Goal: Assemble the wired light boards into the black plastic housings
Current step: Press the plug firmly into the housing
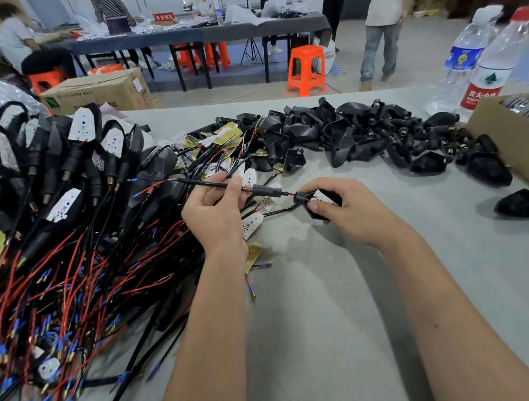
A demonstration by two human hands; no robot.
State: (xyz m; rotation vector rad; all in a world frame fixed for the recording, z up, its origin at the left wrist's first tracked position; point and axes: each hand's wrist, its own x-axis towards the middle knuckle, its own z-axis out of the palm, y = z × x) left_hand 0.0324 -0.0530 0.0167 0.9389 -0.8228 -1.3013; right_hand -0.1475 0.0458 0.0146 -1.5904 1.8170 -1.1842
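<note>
Housing (317, 206) mostly hidden under right-hand fingers (312, 206), cardboard box (508, 140) cut off at right edge

A black wire (210, 184) is pinched by the left hand (215, 212) while a black housing (317, 206) holding a white light board (319, 197) is gripped by the right hand (344, 210). Loose housings (364, 134) are heaped on the grey tabletop (329, 292) beyond, and finished wired units (62, 208) are piled at left.

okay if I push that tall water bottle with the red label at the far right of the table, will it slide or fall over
The red-label water bottle would probably tip rather than slide: it stands tall and narrow on the table. It looks nearly empty, so likely light and easy to topple. It might knock the blue-label bottle beside it or lean on the cardboard box.
</note>
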